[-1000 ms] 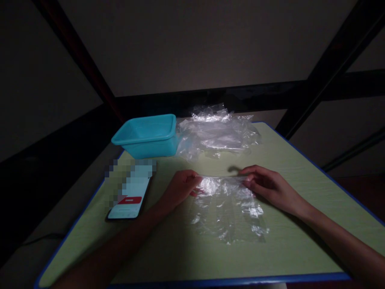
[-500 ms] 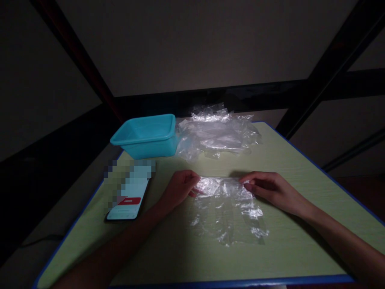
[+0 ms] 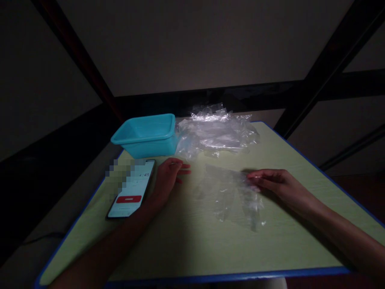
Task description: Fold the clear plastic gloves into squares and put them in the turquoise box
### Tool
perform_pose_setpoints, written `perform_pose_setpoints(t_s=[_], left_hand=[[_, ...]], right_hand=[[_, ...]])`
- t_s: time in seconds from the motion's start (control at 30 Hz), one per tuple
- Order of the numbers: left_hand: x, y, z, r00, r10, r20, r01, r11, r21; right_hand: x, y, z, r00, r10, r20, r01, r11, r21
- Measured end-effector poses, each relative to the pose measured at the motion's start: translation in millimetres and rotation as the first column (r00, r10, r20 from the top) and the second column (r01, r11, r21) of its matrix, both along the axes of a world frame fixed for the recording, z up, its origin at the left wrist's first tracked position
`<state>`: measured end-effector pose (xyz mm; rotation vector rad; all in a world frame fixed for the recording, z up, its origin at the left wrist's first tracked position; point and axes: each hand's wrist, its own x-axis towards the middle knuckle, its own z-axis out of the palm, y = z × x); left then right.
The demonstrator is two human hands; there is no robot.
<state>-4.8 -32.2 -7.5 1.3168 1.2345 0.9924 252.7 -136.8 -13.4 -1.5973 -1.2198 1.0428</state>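
Observation:
A clear plastic bag (image 3: 227, 192) hangs from my right hand (image 3: 273, 182), whose thumb and fingers pinch its upper right corner. The bag's left part is loose and spreads over the table. My left hand (image 3: 168, 176) is apart from the bag, just right of the phone, with its fingers stretched out and nothing in them. Behind both hands lies a crumpled heap of clear plastic bags (image 3: 221, 134).
A turquoise plastic basin (image 3: 146, 146) stands at the back left, touching the heap. In front of it lies a phone (image 3: 132, 192) with a lit screen, partly pixelated. The pale green table (image 3: 186, 249) has a blue edge, and a wall rises behind it.
My left hand has let go of the bag's left corner and moved left and away, fingers opened out. The right hand still pinches the bag, whose free side has gone slack.

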Motion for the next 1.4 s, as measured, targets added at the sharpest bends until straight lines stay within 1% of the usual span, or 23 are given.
perform_pose_setpoints(t_s=[0.1, 0.17, 0.23, 0.3, 0.33, 0.4, 0.43, 0.47, 0.5, 0.53, 0.6, 0.63, 0.67, 0.77, 0.83, 0.93, 1.03, 1.1, 1.23, 1.4], left_hand=[[-3, 2, -0.3, 0.999, 0.005, 0.031, -0.006, 1.000, 0.012], [-2, 2, -0.4, 0.999, 0.001, 0.033, -0.002, 1.000, 0.019], [-1, 1, -0.3, 1.000, -0.002, 0.025, 0.002, 1.000, 0.017], [0, 0, 0.1, 1.000, -0.003, 0.021, 0.002, 1.000, 0.011], [0, -1, 0.4, 1.000, -0.002, 0.021, 0.002, 1.000, 0.009], [0, -2, 0.7, 1.000, 0.001, 0.025, -0.001, 1.000, 0.012], [0, -2, 0.8, 1.000, 0.001, 0.024, -0.002, 1.000, 0.014], [0, -3, 0.8, 1.000, 0.001, 0.021, -0.001, 1.000, 0.017], [0, -3, 0.7, 1.000, -0.002, 0.018, 0.001, 1.000, 0.021], [0, -3, 0.4, 1.000, -0.004, 0.015, 0.004, 1.000, 0.025], [0, -4, -0.6, 1.000, -0.008, 0.010, 0.008, 0.999, 0.035], [-1, -4, -1.3, 1.000, -0.009, 0.009, 0.008, 0.999, 0.045], [-1, -4, -2.3, 1.000, -0.006, 0.010, 0.005, 0.998, 0.058], [-2, -2, -5.9, 1.000, 0.007, 0.015, -0.008, 0.995, 0.102], [-2, -1, -8.3, 1.000, 0.017, 0.020, -0.019, 0.992, 0.123], [-1, 1, -10.2, 1.000, 0.026, 0.013, -0.027, 0.992, 0.127], [1, 0, -9.8, 1.000, 0.027, -0.012, -0.026, 0.992, 0.121], [2, -1, -9.1, 1.000, 0.024, -0.014, -0.023, 0.993, 0.118], [2, -2, -8.7, 1.000, 0.011, -0.011, -0.009, 0.992, 0.128], [2, -1, -10.7, 1.000, 0.001, -0.004, -0.001, 0.992, 0.123]], right_hand=[[-9, -19, 5.7, 0.988, 0.022, -0.156, -0.038, 0.994, -0.099], [-18, -35, 9.3, 0.963, 0.076, -0.258, -0.115, 0.984, -0.139], [-25, -50, 11.2, 0.932, 0.181, -0.315, -0.236, 0.961, -0.145], [-28, -60, 12.2, 0.899, 0.308, -0.311, -0.361, 0.924, -0.129], [-27, -62, 13.0, 0.883, 0.378, -0.280, -0.422, 0.899, -0.116], [-24, -59, 16.4, 0.883, 0.454, -0.122, -0.465, 0.882, -0.078], [-22, -53, 19.0, 0.898, 0.441, 0.004, -0.440, 0.897, -0.046], [-19, -46, 22.0, 0.904, 0.400, 0.149, -0.404, 0.915, 0.000], [-18, -37, 24.9, 0.888, 0.365, 0.278, -0.391, 0.919, 0.044], [-16, -26, 27.1, 0.854, 0.359, 0.377, -0.419, 0.904, 0.087], [-16, -3, 28.0, 0.754, 0.398, 0.523, -0.529, 0.839, 0.123], [-17, 8, 26.2, 0.703, 0.417, 0.576, -0.587, 0.797, 0.140], [-18, 19, 23.0, 0.673, 0.408, 0.617, -0.618, 0.768, 0.167], [-24, 42, 8.7, 0.634, 0.377, 0.675, -0.658, 0.722, 0.215], [-27, 49, -0.1, 0.627, 0.373, 0.684, -0.666, 0.711, 0.223], [-28, 51, -6.9, 0.600, 0.356, 0.716, -0.677, 0.704, 0.216], [-26, 49, -7.4, 0.565, 0.323, 0.759, -0.678, 0.706, 0.204], [-24, 48, -6.5, 0.555, 0.287, 0.781, -0.659, 0.724, 0.202], [-18, 46, -5.3, 0.527, 0.201, 0.826, -0.591, 0.784, 0.187], [-10, 39, -3.8, 0.510, 0.145, 0.848, -0.519, 0.837, 0.170]])
